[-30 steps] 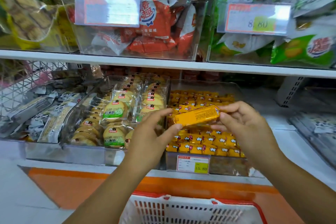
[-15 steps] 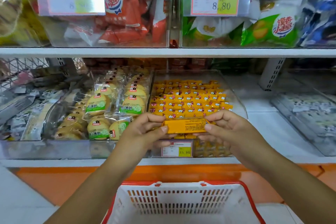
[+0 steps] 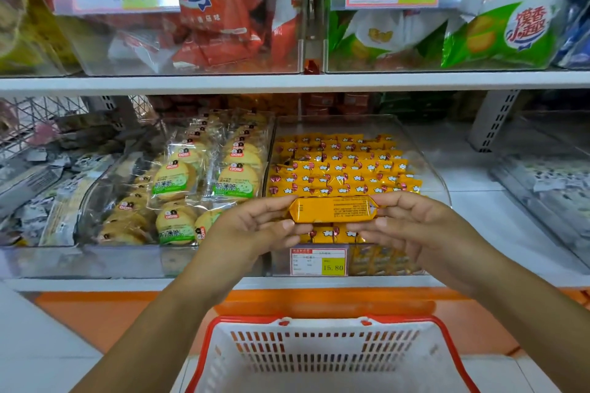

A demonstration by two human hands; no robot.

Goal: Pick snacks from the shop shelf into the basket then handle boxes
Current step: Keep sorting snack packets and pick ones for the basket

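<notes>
Orange foil snack packet (image 3: 333, 209), oblong with crimped ends, printed back face up. It's held level in the air, above and just beyond the far rim of the white slotted plastic basket with red rim (image 3: 319, 320). Not in the basket yet. What shows of the basket's inside looks bare; its bottom is out of frame.

Grip: left hand (image 3: 252, 230) pinches the packet's left end between thumb and fingers, and right hand (image 3: 412, 226) does the same on the right end. The two-end hold keeps it flat with the text side toward the camera. My read: label check, not plain carrying, since one hand would do for something this light.

Likely source is the clear plastic bin of matching yellow-orange packets (image 3: 424, 150), straight beyond the basket on the lower shelf, right behind the hands. A yellow price tag reading 15.80 (image 3: 318, 262) sits on its front wall. Beyond the basket and left is a clear bin of round biscuits in see-through wrappers with green labels (image 3: 204, 175). High above the basket on the upper shelf: red-and-white bags (image 3: 217, 9) to the left, green-and-white bags (image 3: 498, 32) to the right.

Step in hand: pick-to-basket, and it looks early. Next move as I judge it: free one hand, bring the packet back and down, release over the opening. The basket is almost directly below, so it's a short drop.

Risks: slick foil slipping from a fingertip pinch, or the packet landing on the rim instead of inside.
</notes>
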